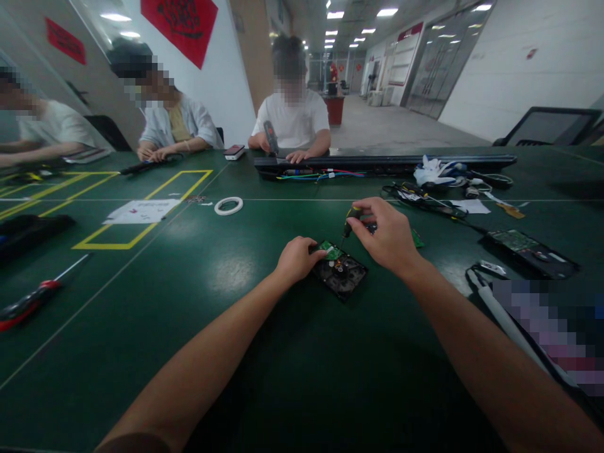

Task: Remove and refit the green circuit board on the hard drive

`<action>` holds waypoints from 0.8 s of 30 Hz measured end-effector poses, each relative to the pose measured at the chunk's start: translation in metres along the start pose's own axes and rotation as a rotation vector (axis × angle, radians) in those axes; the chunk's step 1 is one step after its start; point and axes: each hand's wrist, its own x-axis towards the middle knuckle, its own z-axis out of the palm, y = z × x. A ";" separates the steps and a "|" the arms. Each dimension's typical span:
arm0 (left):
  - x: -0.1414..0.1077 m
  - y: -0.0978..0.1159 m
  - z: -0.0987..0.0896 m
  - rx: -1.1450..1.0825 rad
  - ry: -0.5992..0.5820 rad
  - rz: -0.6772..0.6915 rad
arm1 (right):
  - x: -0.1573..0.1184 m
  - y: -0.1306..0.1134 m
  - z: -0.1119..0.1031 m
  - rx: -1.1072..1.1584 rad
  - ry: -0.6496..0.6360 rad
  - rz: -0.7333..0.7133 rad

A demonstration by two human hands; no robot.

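Okay, nearest to me, both bare forearms reach forward over the green desk [117, 327]. Off to the left lies a red-and-black screwdriver [28, 304], shaft aimed away from me.

Straight ahead, and this is the heart of it: the black unit [340, 280] lies flat on the desk between my hands, a green circuit board [331, 250] at its far side. My left hand [296, 259] has its grip closed on the unit's left corner, thumb over the board's edge. My right hand [389, 236] grasps a small dark screwdriver with yellow marks [348, 228], tilted, tip down at the board; too fine from where I sit to tell whether it bites a screw.

Just past that hand, a small green piece [418, 238] peeks out. Right of it, a second black unit [531, 251] sits with its electronics exposed. Further up, a white ring [218, 206], a white sheet [141, 212] across a yellow outline [104, 246], and, on the right, tangled dark cables [415, 196].

Beyond them runs a long black bar [391, 163], coloured wires along its near side. Across the desk, a person in a white shirt [292, 119] holds a grey tool [270, 137]; two more people sit to the left.
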 end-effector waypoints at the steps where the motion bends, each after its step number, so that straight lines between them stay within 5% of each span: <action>1: 0.000 0.000 0.000 -0.001 -0.001 0.002 | 0.000 0.000 0.000 0.007 -0.002 0.003; 24: -0.001 0.001 -0.001 -0.009 0.002 -0.009 | 0.001 -0.001 -0.003 -0.026 -0.011 -0.040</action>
